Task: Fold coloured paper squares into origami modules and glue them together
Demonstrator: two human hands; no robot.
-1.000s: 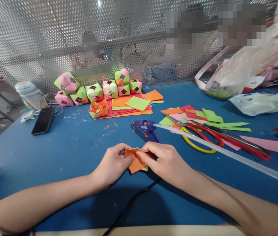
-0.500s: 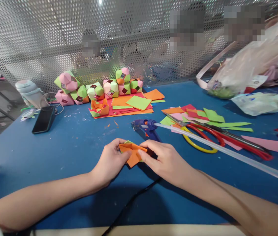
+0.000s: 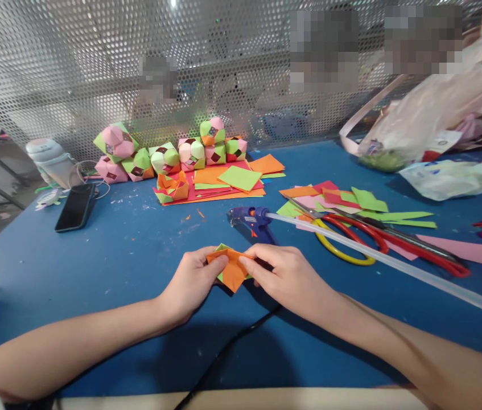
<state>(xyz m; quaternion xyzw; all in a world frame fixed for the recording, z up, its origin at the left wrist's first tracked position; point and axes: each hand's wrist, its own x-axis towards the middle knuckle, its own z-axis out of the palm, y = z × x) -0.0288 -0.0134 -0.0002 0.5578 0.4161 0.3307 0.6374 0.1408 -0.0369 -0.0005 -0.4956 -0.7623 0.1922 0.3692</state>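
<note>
Between my two hands is a folded paper piece [image 3: 235,274], orange on the near side with green showing at its edges. My left hand [image 3: 193,278] is closed on its left side, thumb pressed on the orange face. Pinching the right corner is my right hand [image 3: 277,272], its other fingers behind the paper. A blue glue gun [image 3: 251,219] with a long clear glue stick [image 3: 377,261] lies just beyond my hands. Farther back, an open folded paper shape [image 3: 172,188] in orange and green rests at the edge of stacked coloured sheets [image 3: 241,179].
Finished paper balls [image 3: 164,158] line the perforated metal screen [image 3: 95,68]. Scissors [image 3: 351,228] lie on paper scraps [image 3: 371,200] at right. A phone [image 3: 75,208] and a bottle [image 3: 52,162] stand left. A black cord [image 3: 227,350] crosses the blue table [image 3: 116,273]. People appear behind the screen.
The orange paper has shifted slightly under my fingers, and more green shows along its lower edges. My left thumb has moved up a little. Nothing else on the table has moved.
</note>
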